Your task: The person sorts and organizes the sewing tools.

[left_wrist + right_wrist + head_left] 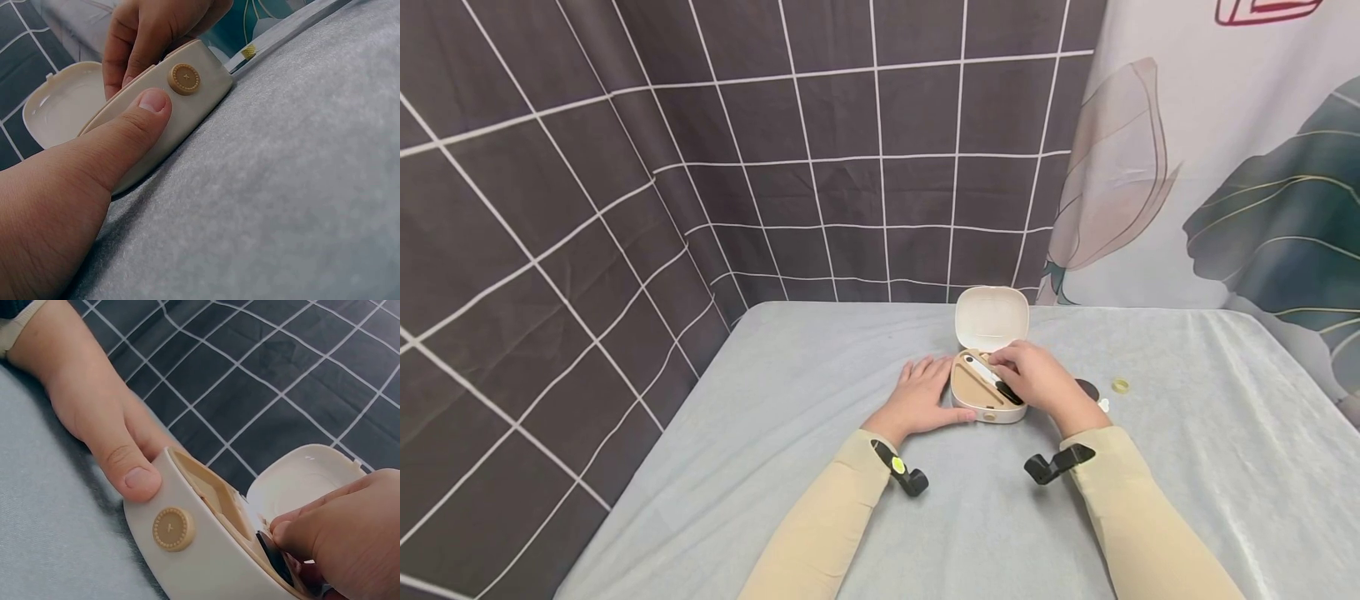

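Left hand (pixel 919 400) — spread against open case (pixel 215 559) | right hand (pixel 1036 379) — bent down into it, hold unclear

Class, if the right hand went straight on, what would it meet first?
Probably the beige insert of the open case: the right hand points down into it, though depth is unclear.

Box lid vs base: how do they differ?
Pose: the lid stands raised at the back; the base sits flat on the cloth.
Inside: the lid is plain white; the base has a tan tray with a black-and-white tool in it.
Shared: both are pale with rounded corners.
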The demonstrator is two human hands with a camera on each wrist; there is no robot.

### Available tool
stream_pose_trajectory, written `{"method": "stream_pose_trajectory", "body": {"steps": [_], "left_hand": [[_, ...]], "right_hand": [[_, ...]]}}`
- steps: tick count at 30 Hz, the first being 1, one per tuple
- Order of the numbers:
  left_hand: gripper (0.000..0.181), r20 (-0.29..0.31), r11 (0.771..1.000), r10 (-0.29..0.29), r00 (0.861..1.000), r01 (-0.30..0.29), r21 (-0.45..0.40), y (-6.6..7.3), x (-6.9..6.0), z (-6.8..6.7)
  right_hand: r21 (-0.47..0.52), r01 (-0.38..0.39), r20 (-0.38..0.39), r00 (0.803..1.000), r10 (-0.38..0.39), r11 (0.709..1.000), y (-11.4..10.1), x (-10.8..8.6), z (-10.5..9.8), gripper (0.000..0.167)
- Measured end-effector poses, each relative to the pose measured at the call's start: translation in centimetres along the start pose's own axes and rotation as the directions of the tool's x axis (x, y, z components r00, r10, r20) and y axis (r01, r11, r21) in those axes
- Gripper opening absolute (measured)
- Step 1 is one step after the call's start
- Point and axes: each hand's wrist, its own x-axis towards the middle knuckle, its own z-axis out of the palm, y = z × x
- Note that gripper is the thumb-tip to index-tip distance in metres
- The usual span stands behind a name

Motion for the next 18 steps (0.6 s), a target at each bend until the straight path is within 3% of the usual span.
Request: {"method": "stream_pose_trajectory", "body": {"steps": [6,12,18], "left_hand": [[0.105,-0.009,1.000,0.013,1.000,-0.013,0.000,-0.1,0.0,-0.1],[0.106,-0.013,1.000,0.015,1.000,-0.015,0.009,-0.2,0.3,0.0],[0.107,-0.007,1.000,0.009,1.000,-0.009,-0.001,-0.3,0.2,0.3]], "right_hand": [[0.066,0.071,-0.050,0.996,-0.067,0.995,0.8,0.0,-0.5,0.021],[0.106,0.073,-0.150,0.987,-0.057,0.992,2.2,-0.4,-2.2,0.023],[0.089,0.067,-0.269,0.962,-0.041,0.994,5.1,-2.1,-3.8,0.026]]}}
